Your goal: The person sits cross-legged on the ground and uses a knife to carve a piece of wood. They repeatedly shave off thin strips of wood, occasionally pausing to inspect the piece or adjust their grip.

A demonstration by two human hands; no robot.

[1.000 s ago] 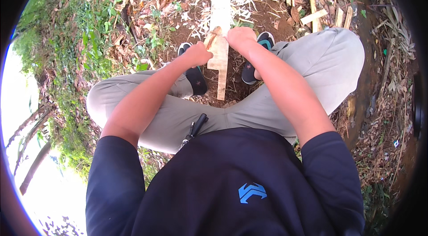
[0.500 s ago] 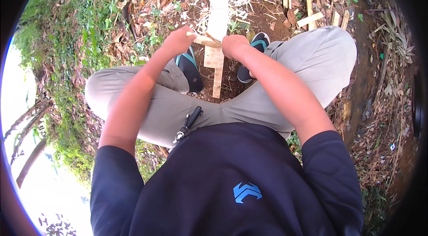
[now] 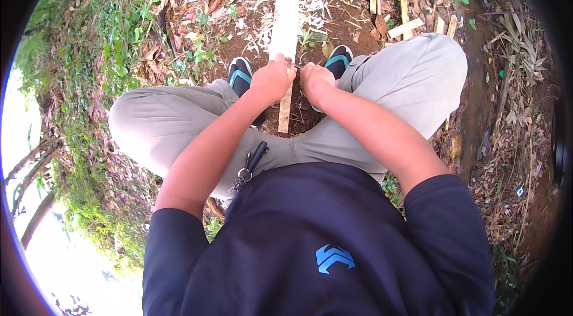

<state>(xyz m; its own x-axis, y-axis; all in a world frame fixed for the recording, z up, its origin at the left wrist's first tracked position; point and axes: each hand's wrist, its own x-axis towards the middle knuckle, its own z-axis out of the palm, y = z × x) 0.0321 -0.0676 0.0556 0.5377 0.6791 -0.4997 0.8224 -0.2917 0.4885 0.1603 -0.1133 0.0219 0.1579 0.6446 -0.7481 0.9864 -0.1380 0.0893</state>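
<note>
A long pale wooden plank (image 3: 289, 8) runs away from me along the ground between my feet. Its narrow notched near end (image 3: 285, 114) points toward my lap. Over the plank, my left hand (image 3: 273, 79) is closed around a short piece of wood, now mostly covered by the fingers. Just right of it my right hand (image 3: 316, 82) is curled closed, its knuckles near the plank's right edge. A thin dark bit shows between the two hands; its kind is too small to tell.
My sandalled feet (image 3: 240, 76) flank the plank, knees spread wide. Pale shavings (image 3: 310, 5) litter the brown soil. Wood offcuts (image 3: 406, 28) lie at the far right. Keys (image 3: 243, 177) hang at my waist. Leaves and green plants (image 3: 119, 47) cover the left ground.
My left hand has moved right and nearer to me, close to the right hand, covering the short wood piece that showed before. The right hand has shifted slightly nearer to me.
</note>
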